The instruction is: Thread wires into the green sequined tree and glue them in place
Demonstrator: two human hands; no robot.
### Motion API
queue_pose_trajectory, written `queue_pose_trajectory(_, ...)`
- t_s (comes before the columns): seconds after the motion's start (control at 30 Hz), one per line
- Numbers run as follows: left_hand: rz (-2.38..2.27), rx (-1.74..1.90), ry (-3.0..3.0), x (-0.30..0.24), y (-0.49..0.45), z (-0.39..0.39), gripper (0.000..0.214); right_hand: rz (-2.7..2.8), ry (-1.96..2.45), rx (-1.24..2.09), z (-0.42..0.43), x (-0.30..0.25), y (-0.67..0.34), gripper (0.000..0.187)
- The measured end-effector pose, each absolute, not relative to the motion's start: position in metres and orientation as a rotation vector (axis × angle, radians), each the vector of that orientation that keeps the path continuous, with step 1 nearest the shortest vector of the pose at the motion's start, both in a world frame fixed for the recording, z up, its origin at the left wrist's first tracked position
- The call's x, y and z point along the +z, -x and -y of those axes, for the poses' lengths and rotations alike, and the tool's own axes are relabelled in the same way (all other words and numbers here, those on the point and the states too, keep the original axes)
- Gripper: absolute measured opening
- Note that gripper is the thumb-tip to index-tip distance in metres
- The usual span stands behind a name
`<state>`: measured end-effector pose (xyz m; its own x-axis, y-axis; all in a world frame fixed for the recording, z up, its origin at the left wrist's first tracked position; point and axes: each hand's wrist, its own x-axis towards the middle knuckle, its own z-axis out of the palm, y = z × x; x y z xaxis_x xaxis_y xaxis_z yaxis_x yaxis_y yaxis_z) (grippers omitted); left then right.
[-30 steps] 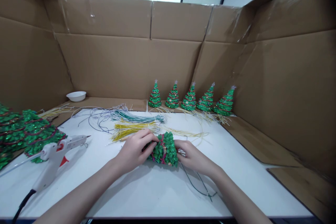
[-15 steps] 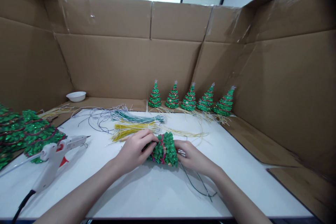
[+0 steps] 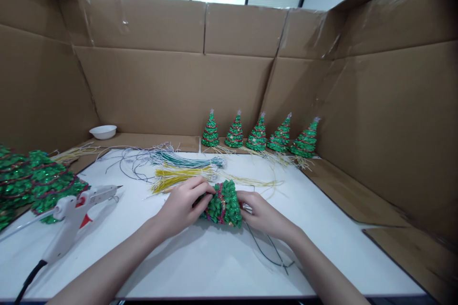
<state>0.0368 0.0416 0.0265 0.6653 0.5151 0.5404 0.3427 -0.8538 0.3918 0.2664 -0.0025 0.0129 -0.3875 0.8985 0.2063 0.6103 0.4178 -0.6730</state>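
Note:
A small green tinsel Christmas tree (image 3: 224, 205), wound with red and pink garland, lies on its side just above the white table. My left hand (image 3: 188, 202) is closed round its narrow end, covering the tip. At the wide base my right hand (image 3: 259, 209) has its fingers curled into the underside, where pale wire ends show; the fingertips are hidden. Dark green wires (image 3: 268, 252) trail from the base past my right wrist. Behind my left hand lie a bundle of yellow wires (image 3: 171, 176) and a bundle of green wires (image 3: 188, 158).
On the left a white glue gun (image 3: 69, 224) stands before larger green tinsel trees (image 3: 50, 181). Several small finished-looking trees (image 3: 256, 136) line the back. A white bowl (image 3: 103, 132) sits back left, and cardboard walls (image 3: 161, 86) enclose the table. Loose purple wires (image 3: 130, 162) lie back left.
Almost nothing differs. Both hands keep their hold on the tree, and the view has shifted very slightly.

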Motion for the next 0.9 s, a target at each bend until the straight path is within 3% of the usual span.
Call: queue_pose_trajectory(0.9,-0.697,0.938,-2.623,0.0277,-0.037,-0.0424,0.019,2.132,1.285,0.681,0.0022,0.0116,-0.2669,0.021)
